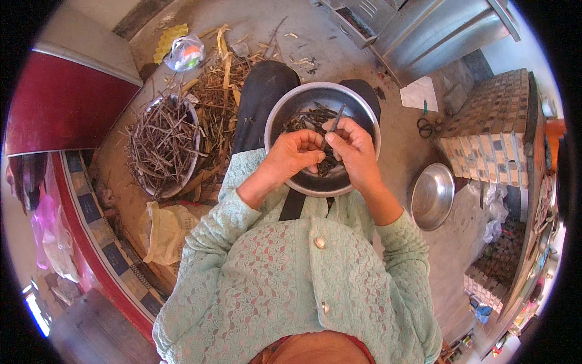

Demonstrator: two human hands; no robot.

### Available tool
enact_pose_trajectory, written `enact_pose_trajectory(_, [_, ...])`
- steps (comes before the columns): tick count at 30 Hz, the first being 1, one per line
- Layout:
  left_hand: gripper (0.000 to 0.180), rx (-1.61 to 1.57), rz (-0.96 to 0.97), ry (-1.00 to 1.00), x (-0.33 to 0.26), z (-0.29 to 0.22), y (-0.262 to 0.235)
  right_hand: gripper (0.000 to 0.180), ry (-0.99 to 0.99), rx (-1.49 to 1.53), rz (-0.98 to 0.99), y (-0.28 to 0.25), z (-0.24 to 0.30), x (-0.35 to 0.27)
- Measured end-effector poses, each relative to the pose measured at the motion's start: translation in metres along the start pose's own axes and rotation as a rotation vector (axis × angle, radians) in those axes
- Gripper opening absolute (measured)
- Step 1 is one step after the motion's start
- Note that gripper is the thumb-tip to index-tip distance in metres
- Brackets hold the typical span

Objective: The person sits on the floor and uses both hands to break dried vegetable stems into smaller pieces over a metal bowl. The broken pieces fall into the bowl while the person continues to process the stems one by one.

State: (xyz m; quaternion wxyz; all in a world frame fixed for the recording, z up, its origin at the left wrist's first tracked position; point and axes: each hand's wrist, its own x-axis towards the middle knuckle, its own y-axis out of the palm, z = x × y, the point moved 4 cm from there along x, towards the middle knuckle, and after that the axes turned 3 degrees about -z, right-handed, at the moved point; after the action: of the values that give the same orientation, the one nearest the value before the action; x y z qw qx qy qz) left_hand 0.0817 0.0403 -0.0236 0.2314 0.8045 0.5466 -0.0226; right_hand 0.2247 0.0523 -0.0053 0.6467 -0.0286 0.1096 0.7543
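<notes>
A wide metal bowl [315,98] rests on my lap, with a heap of dark, dry-looking slender pieces [301,122] in it, perhaps pods or strips. My right hand [359,155] is above the bowl's right half. Its thumb and fingers pinch a thin dark piece [340,114] that points up and away from me. Close beside it, my left hand [287,159] is over the bowl's left half, fingertips pressed together. Whatever those fingers hold is too small and hidden to make out.
To the left, a basin of dry twigs [162,142] stands beside loose stalks [221,91]. A second metal basin [433,195] and scissors [425,127] lie on the floor at right, near a tiled brick structure [485,130]. A red cabinet [66,103] stands at far left.
</notes>
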Motion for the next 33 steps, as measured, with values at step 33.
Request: enact_pose_trajectory(33, [0.017,0.200,-0.187,0.207,0.004,-0.013,-0.006,0.041,-0.266,-0.315,0.072,0.006,-0.002,-0.002])
